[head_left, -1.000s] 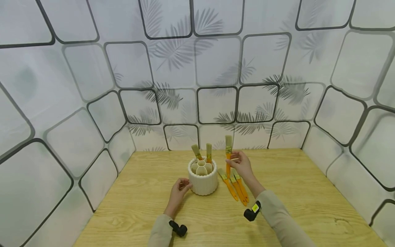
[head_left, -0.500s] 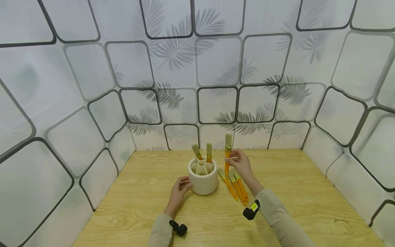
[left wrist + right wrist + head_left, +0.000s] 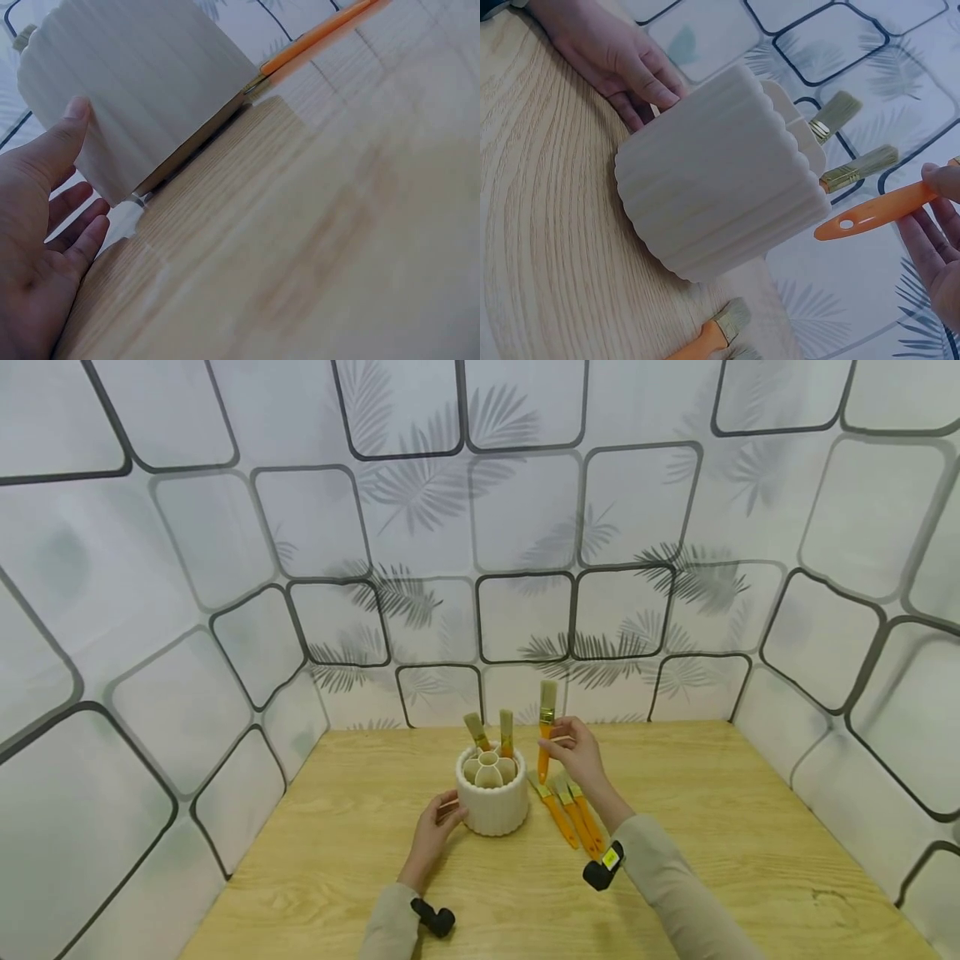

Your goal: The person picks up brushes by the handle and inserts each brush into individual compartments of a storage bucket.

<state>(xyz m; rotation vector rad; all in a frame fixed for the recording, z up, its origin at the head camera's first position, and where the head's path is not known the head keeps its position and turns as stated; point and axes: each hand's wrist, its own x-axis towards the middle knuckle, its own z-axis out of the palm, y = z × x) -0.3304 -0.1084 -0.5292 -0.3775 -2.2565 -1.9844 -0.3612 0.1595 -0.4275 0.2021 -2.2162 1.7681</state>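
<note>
A white ribbed brush holder (image 3: 491, 806) with petal-like compartments stands on the table. Two paintbrushes (image 3: 507, 735) stick up from its back compartments, bristles upward. At its left side is my left hand (image 3: 435, 831), thumb resting on the wall and relaxed fingers beside the base, as the left wrist view (image 3: 45, 187) of this hand shows. My right hand (image 3: 581, 756) pinches an orange-handled paintbrush (image 3: 545, 735) upright, bristles up, right of the holder and above the tabletop. In the right wrist view its handle end (image 3: 855, 217) is near the holder's rim, apart from it.
Several loose orange paintbrushes (image 3: 573, 818) lie fanned out on the wooden table (image 3: 337, 860), right of the holder and below my right hand. Patterned white walls (image 3: 525, 610) enclose the table at the back and both sides.
My right hand has lifted the paintbrush slightly and carried it a little left, closer to the holder. The left hand and the holder stay in place.
</note>
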